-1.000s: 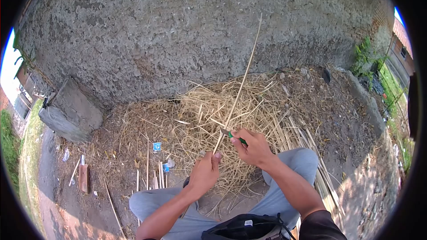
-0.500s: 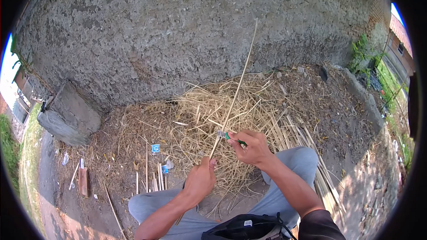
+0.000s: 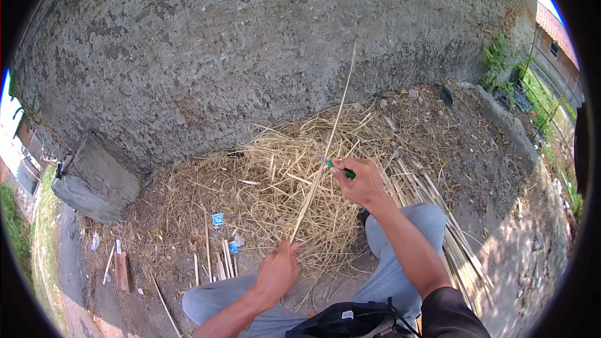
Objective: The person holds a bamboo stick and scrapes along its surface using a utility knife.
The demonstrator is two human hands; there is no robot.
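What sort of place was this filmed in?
Outdoors, probably a dirt yard: a rough wall rises ahead, pale shavings lie heaped on bare ground, and green grass shows at the edges.

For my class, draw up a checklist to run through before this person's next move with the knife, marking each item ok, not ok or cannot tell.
1. Left hand grips the strip: ok, closed around its lower part.
2. Right hand holds the knife by its green handle: ok.
3. Left hand is clear of the blade: ok, a length of strip lies between.
4. Blade edge is sharp: cannot tell, too small and blurred.
5. Strip's far tip is off the wall: cannot tell from this angle.
6. Ground ahead is free of shavings: not ok, a heap lies there.
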